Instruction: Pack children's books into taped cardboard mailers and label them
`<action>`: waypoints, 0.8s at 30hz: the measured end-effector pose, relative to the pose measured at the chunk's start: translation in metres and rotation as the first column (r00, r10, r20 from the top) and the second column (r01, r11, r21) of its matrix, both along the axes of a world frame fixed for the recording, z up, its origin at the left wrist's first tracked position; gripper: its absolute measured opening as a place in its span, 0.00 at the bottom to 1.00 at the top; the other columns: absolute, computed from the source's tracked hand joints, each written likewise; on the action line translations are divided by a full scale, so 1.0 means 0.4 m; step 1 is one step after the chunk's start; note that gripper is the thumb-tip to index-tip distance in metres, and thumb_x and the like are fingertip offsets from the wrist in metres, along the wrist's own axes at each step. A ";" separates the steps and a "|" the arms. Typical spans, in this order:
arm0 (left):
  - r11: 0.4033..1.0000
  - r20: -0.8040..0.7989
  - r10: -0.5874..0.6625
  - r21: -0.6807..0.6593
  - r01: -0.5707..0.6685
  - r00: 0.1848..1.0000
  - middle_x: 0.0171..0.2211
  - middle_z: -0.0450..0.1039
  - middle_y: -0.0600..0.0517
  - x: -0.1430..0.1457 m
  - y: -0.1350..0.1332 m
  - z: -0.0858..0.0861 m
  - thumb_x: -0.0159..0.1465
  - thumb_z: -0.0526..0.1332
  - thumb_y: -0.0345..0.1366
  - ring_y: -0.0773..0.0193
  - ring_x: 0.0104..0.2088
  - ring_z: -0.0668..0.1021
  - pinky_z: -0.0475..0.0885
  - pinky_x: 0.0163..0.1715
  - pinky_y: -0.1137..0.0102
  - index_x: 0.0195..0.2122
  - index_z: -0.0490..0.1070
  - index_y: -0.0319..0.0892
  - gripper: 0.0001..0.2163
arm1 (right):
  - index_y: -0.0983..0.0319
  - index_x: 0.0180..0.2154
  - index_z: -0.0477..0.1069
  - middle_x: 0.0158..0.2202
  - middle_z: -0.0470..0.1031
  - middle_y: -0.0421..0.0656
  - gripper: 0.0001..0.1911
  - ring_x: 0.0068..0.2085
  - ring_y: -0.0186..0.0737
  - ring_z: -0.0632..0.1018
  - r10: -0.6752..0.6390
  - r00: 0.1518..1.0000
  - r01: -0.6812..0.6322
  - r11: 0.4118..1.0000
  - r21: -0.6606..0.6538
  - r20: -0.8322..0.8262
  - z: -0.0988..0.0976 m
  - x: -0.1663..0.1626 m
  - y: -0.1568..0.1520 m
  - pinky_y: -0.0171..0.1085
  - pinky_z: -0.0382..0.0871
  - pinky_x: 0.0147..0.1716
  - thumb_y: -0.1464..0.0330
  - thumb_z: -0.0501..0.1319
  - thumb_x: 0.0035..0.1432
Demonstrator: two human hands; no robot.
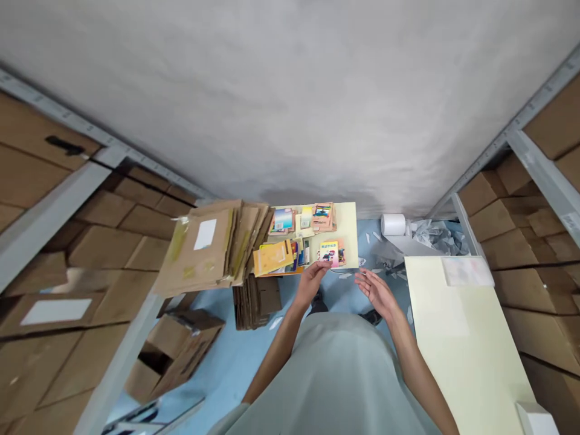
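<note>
My left hand (pixel 312 283) is at the front edge of a cream table (pixel 347 235), its fingers closed at the lower edge of a small yellow and pink booklet (pixel 328 254). Under that booklet, another one partly shows. To its right, over the floor, my right hand (pixel 377 293) is open, fingers stretched towards the left hand, with nothing visible in it. Further left on the table lie yellow envelope-like booklets (pixel 273 257). Behind them are a stack with a blue cover (pixel 283 220) and a stack of colourful booklets (pixel 323 216).
Flattened cardboard (pixel 199 251) is piled at the table's left, with more cardboard (pixel 251 302) below. A white roll (pixel 393 225) and crumpled wrapping (pixel 437 235) lie right. A second cream table (pixel 457 338) stands at my right. Shelves of cartons (pixel 95 257) flank both sides.
</note>
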State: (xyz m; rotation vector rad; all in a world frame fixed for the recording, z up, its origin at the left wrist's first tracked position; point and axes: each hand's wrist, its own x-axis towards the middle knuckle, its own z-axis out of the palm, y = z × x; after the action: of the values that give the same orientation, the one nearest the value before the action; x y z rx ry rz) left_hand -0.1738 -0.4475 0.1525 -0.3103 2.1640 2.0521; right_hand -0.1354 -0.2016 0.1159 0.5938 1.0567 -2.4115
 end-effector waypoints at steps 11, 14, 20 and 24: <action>0.934 -0.128 0.337 -0.076 -0.348 0.933 0.47 0.85 0.42 -0.053 -0.611 -0.024 0.63 0.67 0.56 0.51 0.51 0.84 0.76 0.58 0.56 0.36 0.78 0.43 0.19 | 0.57 0.50 0.82 0.50 0.87 0.46 0.23 0.48 0.43 0.86 0.352 0.934 -0.342 0.931 0.125 -0.065 0.096 -0.210 -0.583 0.39 0.78 0.51 0.54 0.77 0.56; 0.851 -0.238 0.342 -0.332 -0.407 0.909 0.48 0.83 0.43 -0.063 -0.790 -0.050 0.67 0.64 0.52 0.51 0.53 0.82 0.74 0.60 0.55 0.39 0.76 0.44 0.15 | 0.57 0.51 0.82 0.50 0.87 0.46 0.23 0.49 0.43 0.86 0.416 0.907 -0.404 0.903 0.150 -0.060 0.101 -0.258 -0.743 0.40 0.77 0.53 0.55 0.76 0.57; 0.557 -0.224 0.214 -0.772 -0.307 0.951 0.58 0.76 0.34 -0.060 -1.001 -0.103 0.63 0.69 0.39 0.39 0.60 0.76 0.70 0.63 0.48 0.58 0.72 0.39 0.23 | 0.58 0.47 0.82 0.47 0.87 0.46 0.18 0.46 0.43 0.86 0.516 0.856 -0.500 0.836 0.227 -0.017 0.074 -0.336 -1.022 0.40 0.77 0.52 0.57 0.75 0.58; 0.544 -0.163 0.184 -0.804 -0.239 0.969 0.60 0.75 0.35 -0.049 -1.031 -0.137 0.64 0.68 0.38 0.39 0.60 0.76 0.71 0.62 0.49 0.63 0.69 0.38 0.26 | 0.58 0.46 0.82 0.46 0.87 0.46 0.17 0.45 0.42 0.86 0.549 0.836 -0.528 0.805 0.270 0.000 0.052 -0.370 -1.153 0.40 0.76 0.52 0.59 0.75 0.57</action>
State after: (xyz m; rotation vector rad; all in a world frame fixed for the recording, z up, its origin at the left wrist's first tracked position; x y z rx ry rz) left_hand -0.1933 -0.8598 0.0976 -0.6333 3.1228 0.9277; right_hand -0.2833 -0.6629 0.1365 0.2258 1.3732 -1.8197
